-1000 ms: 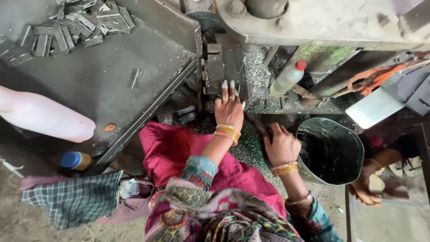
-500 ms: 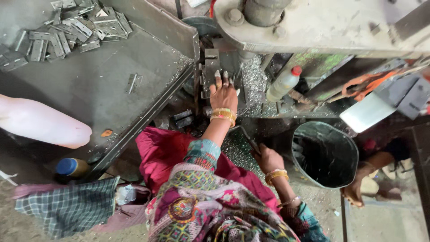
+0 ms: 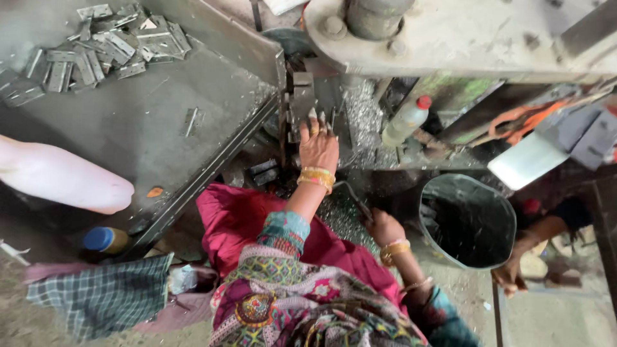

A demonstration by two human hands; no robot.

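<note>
The left hand [image 3: 318, 144] reaches up with fingers spread, fingertips touching the dark grey metal die block [image 3: 301, 103] of the press; the block stands upright, its long axis running away from the hand. The right hand [image 3: 384, 226] is closed around a thin grey metal rod [image 3: 352, 196], which slants up and left from the fist. Just right of that hand stands a dark round metal bucket [image 3: 468, 222]. Far left of the left hand, flat grey metal brackets [image 3: 96, 45] lie heaped on the grey tabletop [image 3: 154, 128].

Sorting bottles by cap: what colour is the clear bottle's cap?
Red, on the clear bottle; head view shows it.
</note>
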